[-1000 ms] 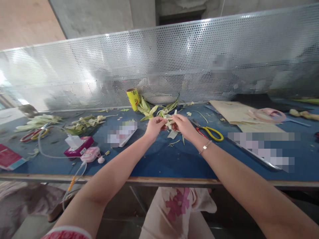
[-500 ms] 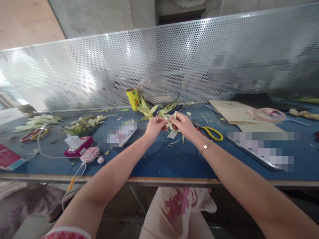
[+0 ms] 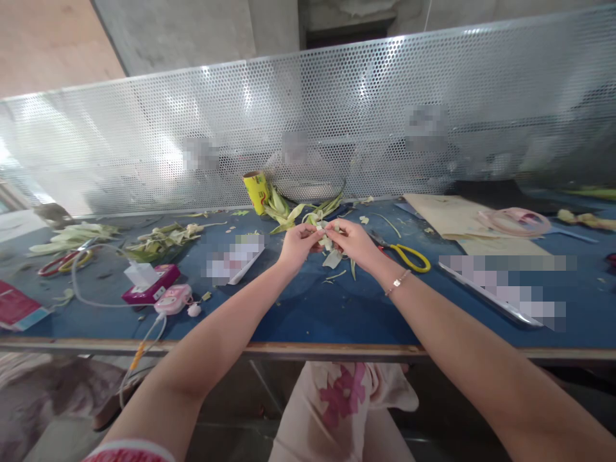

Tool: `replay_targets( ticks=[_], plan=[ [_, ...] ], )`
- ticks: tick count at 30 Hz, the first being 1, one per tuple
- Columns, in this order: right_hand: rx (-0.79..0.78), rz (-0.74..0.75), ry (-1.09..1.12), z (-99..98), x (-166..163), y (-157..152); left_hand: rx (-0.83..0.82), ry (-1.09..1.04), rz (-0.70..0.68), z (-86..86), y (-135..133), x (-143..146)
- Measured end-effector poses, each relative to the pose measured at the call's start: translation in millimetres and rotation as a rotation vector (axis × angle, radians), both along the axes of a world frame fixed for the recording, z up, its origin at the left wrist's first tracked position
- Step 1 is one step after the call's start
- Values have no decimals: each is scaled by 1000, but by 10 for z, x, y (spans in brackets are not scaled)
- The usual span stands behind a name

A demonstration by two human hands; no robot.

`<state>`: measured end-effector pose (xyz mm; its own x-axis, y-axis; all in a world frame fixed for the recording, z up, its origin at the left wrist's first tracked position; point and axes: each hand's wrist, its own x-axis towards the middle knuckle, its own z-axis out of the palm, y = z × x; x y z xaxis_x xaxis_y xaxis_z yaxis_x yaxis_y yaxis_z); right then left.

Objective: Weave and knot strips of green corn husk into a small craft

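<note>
Over the middle of the blue tabletop, my left hand [image 3: 301,243] and my right hand [image 3: 350,238] meet with fingertips almost touching. Both are closed in a pinch on a pale green corn husk strip [image 3: 328,244]; the fingers partly cover it. Loose husk scraps [image 3: 333,259] lie just under the hands. Behind them, longer green husk leaves [image 3: 285,218] are spread beside a yellow tube [image 3: 255,192] that stands tilted. Yellow-handled pliers [image 3: 409,256] rest to the right of my right hand, their jaws partly hidden by it.
A perforated metal screen [image 3: 231,128] runs along the table's back. Left are husk piles [image 3: 161,242], scissors [image 3: 60,263], a purple power block [image 3: 153,285] and a pink charger [image 3: 173,299] with cables. Right are brown paper [image 3: 436,215] and a pink tape roll [image 3: 514,221].
Both hands stay in nearly the same place, still pinching. My right fingers have shifted slightly, and the strip end that stood up above them now looks lower.
</note>
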<state>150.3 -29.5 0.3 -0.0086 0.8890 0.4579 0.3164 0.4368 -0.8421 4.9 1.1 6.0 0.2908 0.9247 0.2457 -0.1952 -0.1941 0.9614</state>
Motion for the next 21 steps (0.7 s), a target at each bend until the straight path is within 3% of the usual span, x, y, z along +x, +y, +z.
replay_targets(
  ticks=[4, 12, 17, 21],
  plan=[
    [3, 2, 8, -17, -12, 16, 11, 38, 13, 12, -19, 2],
    [-93, 57, 268, -45, -77, 54, 77, 142, 57, 9, -60, 27],
    [-198, 144, 390, 1, -132, -13, 267, 293, 214, -41, -35, 20],
    [-214, 220, 448, 3, -146, -20, 259, 314, 298, -44, -39, 14]
  ],
)
